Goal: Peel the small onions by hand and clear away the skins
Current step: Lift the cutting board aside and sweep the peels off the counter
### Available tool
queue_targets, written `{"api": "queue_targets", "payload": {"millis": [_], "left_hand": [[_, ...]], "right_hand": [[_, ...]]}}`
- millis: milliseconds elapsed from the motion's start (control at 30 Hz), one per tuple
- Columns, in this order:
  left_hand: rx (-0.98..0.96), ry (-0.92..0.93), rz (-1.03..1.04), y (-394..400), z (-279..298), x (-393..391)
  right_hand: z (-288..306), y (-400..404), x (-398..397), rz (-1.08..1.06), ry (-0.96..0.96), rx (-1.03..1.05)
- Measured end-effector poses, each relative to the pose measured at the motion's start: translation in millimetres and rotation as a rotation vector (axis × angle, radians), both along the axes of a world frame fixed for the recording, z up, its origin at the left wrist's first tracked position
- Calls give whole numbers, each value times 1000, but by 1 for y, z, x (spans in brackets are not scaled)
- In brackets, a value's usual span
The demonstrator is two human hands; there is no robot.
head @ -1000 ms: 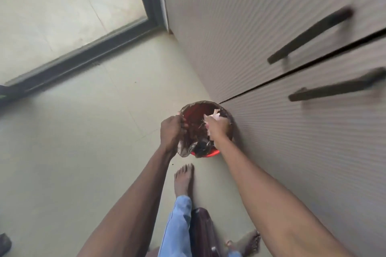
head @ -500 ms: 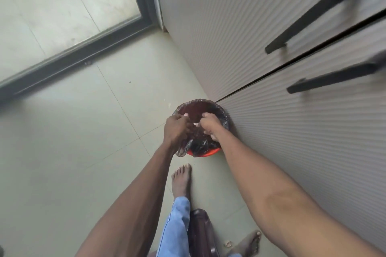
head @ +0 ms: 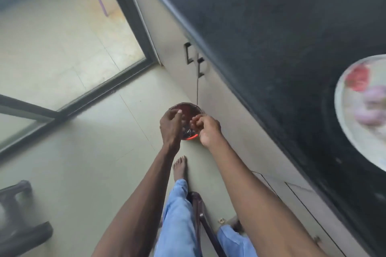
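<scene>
Head view, floor: pale green tiles; my bare foot (head: 180, 168) below the red bin (head: 189, 110), which stands against the cabinet (head: 229, 115).
Counter: dark top (head: 271, 37) with a plate (head: 342, 115) of peeled onions (head: 369, 106) at right.
Left hand (head: 170, 126): over the bin, fingers curled; whether it pinches anything I cannot tell.
Right hand (head: 208, 129): fingertips pressed together, contents unclear.
Change: camera has risen; counter and plate now show; both hands have lifted off the liner.

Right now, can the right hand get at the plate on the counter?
Probably not at once: the right hand is low over the lined bin on the floor, while the plate lies up on the dark counter; nothing visible blocks the way up.
</scene>
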State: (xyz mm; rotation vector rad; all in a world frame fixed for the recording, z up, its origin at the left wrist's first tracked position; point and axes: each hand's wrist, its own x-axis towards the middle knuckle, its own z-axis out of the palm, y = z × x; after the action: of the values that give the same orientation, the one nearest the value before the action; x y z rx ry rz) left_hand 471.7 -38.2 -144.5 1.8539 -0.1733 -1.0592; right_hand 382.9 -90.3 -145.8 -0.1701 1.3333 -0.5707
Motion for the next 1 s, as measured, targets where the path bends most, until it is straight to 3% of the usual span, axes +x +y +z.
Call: {"api": "queue_targets", "payload": {"millis": [167,333,400,533,600,700,800,1000], "left_hand": [[-239,12,68,48,129,-105],[-401,57,-305,73,186,-246],[-407,96,-476,77,194,-305],[-384,86,-787,86,200,-394],[-418,-25,-976,89,202,-416],[-487,-261,-1167,88,199,-435],[-554,-576,-1230,88,177,-424],[-542,-919,-1375,90,144,-388]], "right_hand": [[147,76,-118,-106,-151,-116],[219,131,-261,-308,-74,-303],[226,146,-318,-386,108,-386],[210,177,-412,-366,840,-510],[205,184,-440,-257,996,-589],[206,188,-465,94,1042,-679],[193,201,-480,144,1116,-810],[164,239,-498,322,1161,-789]]}}
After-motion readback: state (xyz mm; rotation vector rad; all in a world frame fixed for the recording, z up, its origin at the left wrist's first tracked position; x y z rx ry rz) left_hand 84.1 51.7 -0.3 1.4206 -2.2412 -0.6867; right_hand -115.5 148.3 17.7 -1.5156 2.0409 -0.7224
